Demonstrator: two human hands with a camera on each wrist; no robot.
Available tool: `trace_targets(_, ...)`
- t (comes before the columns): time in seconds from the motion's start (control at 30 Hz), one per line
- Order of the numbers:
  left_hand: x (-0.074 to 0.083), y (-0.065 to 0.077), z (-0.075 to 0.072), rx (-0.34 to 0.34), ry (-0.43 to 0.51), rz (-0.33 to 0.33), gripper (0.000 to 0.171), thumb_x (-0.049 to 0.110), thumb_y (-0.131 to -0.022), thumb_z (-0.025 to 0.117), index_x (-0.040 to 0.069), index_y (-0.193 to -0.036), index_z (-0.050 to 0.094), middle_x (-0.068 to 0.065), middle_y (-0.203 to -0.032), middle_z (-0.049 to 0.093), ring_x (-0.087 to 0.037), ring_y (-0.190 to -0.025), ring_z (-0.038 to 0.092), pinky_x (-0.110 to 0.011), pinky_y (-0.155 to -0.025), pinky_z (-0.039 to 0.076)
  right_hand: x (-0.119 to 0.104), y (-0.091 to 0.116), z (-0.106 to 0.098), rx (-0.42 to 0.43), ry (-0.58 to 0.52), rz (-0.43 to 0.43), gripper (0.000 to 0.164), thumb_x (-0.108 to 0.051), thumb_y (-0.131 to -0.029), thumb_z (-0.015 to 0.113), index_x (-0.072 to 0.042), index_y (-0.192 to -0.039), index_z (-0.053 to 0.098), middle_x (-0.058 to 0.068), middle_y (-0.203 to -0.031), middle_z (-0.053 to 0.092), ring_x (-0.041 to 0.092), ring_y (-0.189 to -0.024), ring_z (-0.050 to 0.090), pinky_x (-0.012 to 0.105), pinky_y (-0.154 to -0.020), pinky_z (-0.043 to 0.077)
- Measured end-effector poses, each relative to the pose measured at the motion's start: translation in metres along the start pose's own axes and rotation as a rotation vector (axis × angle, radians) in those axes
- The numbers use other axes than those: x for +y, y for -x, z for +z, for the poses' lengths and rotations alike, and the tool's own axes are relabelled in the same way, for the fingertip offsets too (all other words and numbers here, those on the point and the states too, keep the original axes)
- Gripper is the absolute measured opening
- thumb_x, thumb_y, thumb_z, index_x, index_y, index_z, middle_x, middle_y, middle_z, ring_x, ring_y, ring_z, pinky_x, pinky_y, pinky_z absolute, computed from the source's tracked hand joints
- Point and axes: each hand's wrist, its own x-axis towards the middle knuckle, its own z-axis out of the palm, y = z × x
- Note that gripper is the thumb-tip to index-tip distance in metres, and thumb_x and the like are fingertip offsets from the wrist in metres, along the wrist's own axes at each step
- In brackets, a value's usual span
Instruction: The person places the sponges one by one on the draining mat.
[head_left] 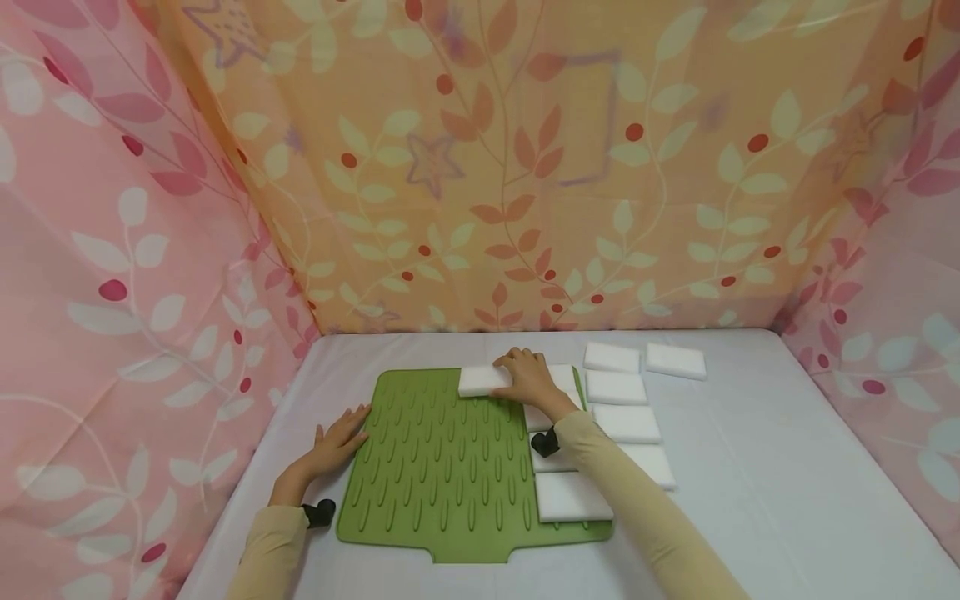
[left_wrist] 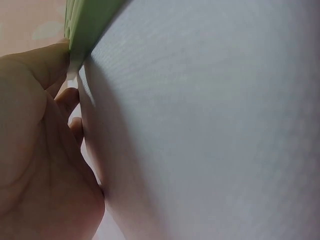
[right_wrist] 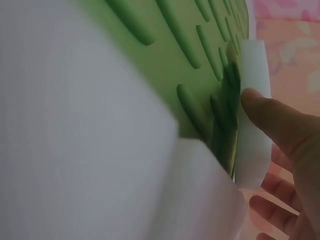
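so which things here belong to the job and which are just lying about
Part of the job:
- green mat, touched by the left hand
- white block pinched by the right hand
- blocks along the mat's right side
- probably the similar blocks beside it

Just there:
- floral curtains
- white tablecloth

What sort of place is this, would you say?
Probably a curtained-off tabletop workspace, perhaps indoors: leaf-patterned pink and orange fabric hangings surround a white cloth-covered table on three sides, with a green ribbed mat and white rectangular foam-like blocks on it.
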Motion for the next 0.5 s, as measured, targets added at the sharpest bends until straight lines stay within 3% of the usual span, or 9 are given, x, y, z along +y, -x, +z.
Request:
trace_targets(0.23,0.0008,0.0003,0.0012,0.028,0.012,0.038,0.055,0.026,-0.098,0.045,0.008,-0.147,0.026,-0.023,-0.149,0.023,-0.045,-0.137,0.012,-0.073,-0.096,-0.007,0.0007,-0.0005,-0.0002,-0.021,0.043,0.005,0.062,-0.054,-0.073,0.071,-0.019,-0.123,0.059,0.006,-0.117,0.054,0.028,-0.108,0.049,0.049,-0.095,0.034)
trace_targets(0.5,-0.0001,-0.001,0.0006,-0.008,-0.007,-0.009,0.056,0.028,-0.099,0.042,0.009,-0.148,0.022,-0.019,-0.152,0.02,-0.043,-0.139,0.01,-0.072,-0.098,-0.01,0.0036,0.0014,-0.0062,-0.014,0.042,-0.042,0.064,-0.053,-0.073,0.072,-0.019,-0.125,0.058,0.006,-0.119,0.054,0.029,-0.112,0.049,0.051,-0.102,0.029)
